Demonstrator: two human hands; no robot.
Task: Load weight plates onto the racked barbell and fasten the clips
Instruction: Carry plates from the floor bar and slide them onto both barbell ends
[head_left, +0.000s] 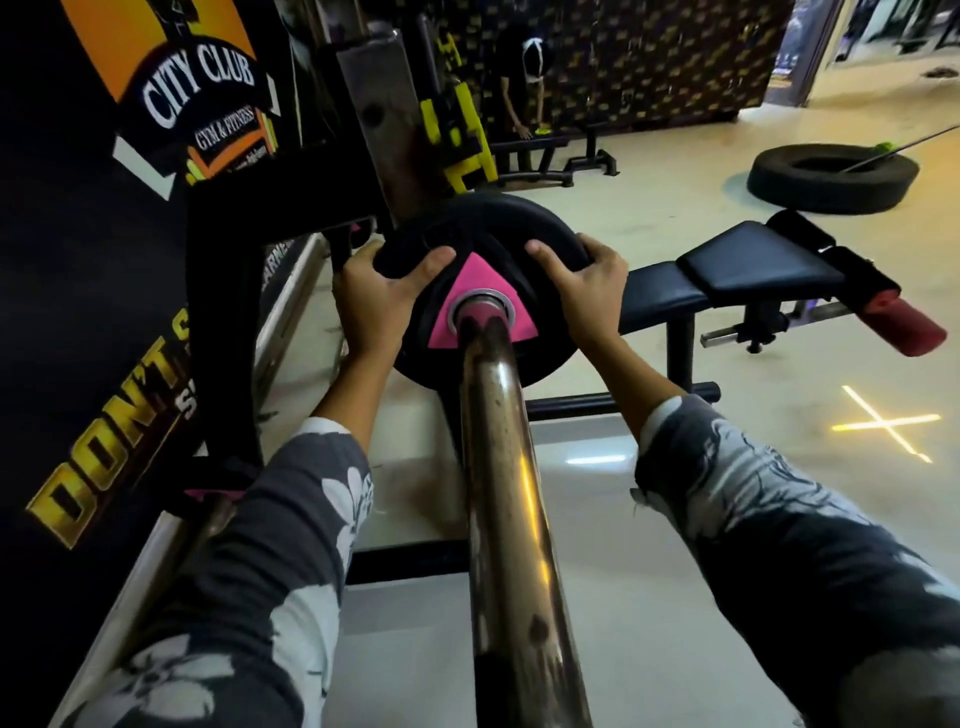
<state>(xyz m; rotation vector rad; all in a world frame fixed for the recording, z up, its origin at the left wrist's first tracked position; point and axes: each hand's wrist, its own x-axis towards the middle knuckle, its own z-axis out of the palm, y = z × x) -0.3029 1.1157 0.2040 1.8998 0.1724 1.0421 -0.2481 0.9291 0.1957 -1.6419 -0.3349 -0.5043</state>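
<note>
A black weight plate (488, 228) with a pink triangle around its hub sits on the barbell sleeve (498, 467), a worn steel tube running from the bottom of the view up to the plate. My left hand (382, 299) grips the plate's left rim, thumb on its face. My right hand (584, 288) grips the right rim the same way. The bar's far part is hidden behind the plate. No clip is in view.
The rack's black upright (223, 291) stands left of the plate, beside a wall with gym lettering. A black bench (727, 275) with a red roller lies to the right. A tyre (831, 179) lies on the floor beyond. A person bends over equipment at the back.
</note>
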